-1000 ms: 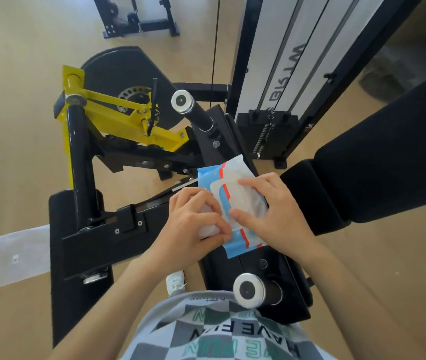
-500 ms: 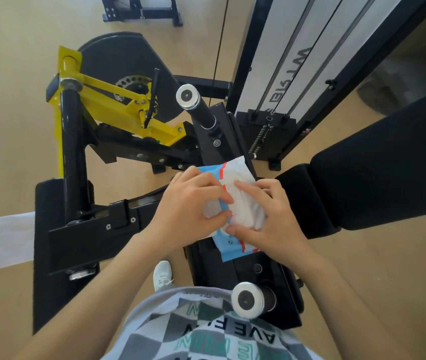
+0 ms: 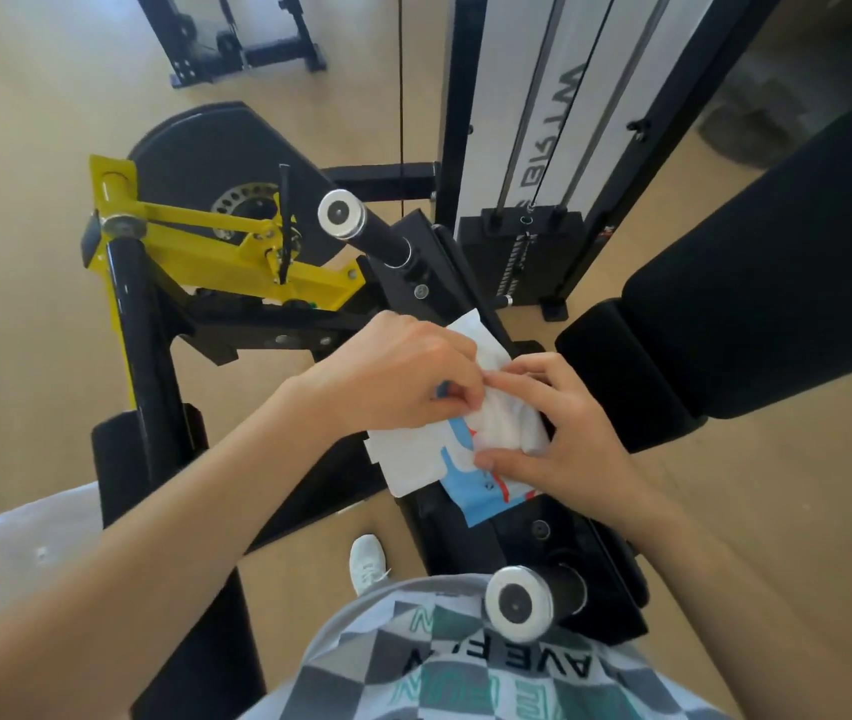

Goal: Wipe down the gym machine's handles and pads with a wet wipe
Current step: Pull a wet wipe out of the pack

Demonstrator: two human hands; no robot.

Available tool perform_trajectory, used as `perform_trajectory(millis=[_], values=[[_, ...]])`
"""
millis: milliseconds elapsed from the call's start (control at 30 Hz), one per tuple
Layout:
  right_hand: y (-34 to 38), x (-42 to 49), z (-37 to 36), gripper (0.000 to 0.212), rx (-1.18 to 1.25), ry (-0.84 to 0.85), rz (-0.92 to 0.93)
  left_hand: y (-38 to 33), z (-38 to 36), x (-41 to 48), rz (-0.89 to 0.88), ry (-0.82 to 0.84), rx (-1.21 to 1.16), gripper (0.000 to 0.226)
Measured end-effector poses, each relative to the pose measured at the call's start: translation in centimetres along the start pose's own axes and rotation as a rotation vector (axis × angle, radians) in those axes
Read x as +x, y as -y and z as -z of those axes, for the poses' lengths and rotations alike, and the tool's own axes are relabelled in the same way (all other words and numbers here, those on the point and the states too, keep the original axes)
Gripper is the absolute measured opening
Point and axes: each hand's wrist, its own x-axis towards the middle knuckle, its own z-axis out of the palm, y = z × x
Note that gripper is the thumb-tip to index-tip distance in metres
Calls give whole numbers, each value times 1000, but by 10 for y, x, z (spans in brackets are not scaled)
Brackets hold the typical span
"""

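Tan flooring (image 3: 49, 96) surrounds the black machine (image 3: 491, 537), where both hands' fingers (image 3: 504, 459) pinch the wipe pack (image 3: 475, 491).

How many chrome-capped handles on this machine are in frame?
2. One chrome-capped handle sticks up beyond the hands, beside the yellow lever arm. The other is near the bottom, just above the person's shirt. More could be hidden by the arms or the frame.
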Motion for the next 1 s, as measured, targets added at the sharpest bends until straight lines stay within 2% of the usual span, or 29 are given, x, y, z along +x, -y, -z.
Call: perform_trajectory(millis=[133, 367, 600, 800, 900, 1000], values=[[-3, -5, -2, 65, 55, -46, 12, 4, 2, 2, -88, 38, 48, 9], [-1, -5, -3, 63, 107, -49, -1, -2, -8, 0, -66, 82, 174, 12], [1, -6, -1, 65, 104, -47, -18, 3, -12, -9, 15, 100, -95, 3], [0, -6, -1, 67, 102, -39, -37, 8, -9, -13, 15, -25, -346, 9], [1, -6, -1, 65, 103, -49, -33, 11, -7, -12, -41, -18, -256, 25], [1, -7, 0, 65, 108, -42, -37, 7, -5, -7, -88, -52, -164, 17]])
